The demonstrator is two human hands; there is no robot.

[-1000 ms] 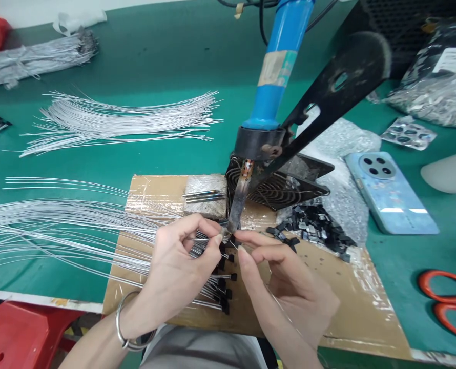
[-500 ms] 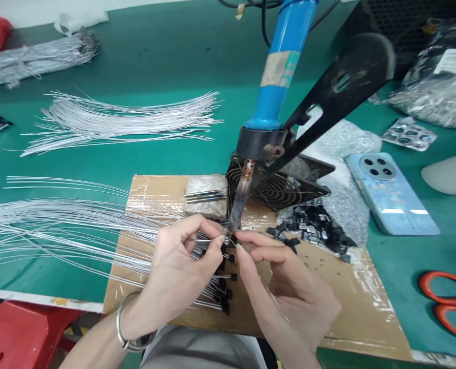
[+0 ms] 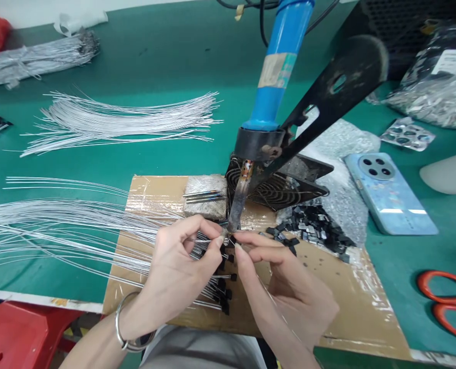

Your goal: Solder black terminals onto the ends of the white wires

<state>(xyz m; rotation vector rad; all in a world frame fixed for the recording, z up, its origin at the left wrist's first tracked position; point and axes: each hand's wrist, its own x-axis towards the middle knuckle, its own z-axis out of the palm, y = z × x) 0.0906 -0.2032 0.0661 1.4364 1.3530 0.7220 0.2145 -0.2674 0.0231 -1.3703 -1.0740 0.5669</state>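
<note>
A blue-handled soldering iron [image 3: 272,92] points downward in a black holder arm [image 3: 335,87]. Its dark tip ends between my two hands. My left hand [image 3: 185,266] is closed in a pinch on the end of a white wire, just left of the tip. Close by on the right, my right hand [image 3: 285,282] pinches a thin strand of solder wire [image 3: 268,294], which trails over the palm to the wrist. The exact joint at the tip is partly hidden by fingertips. Under my left hand lie several white wires [image 3: 78,215] with black ends [image 3: 224,294].
Cardboard [image 3: 362,318] covers the front of the green table. A tip-cleaning pad [image 3: 205,205], black fan [image 3: 277,192] and heap of black pieces [image 3: 320,228] surround the iron. Farther right are a phone [image 3: 393,200] and red-handled scissors [image 3: 443,297]. Another wire bundle [image 3: 124,120] lies behind.
Almost nothing differs. My right hand has shifted very slightly left, and the view has moved a little; both pinches stay at the iron's tip.
</note>
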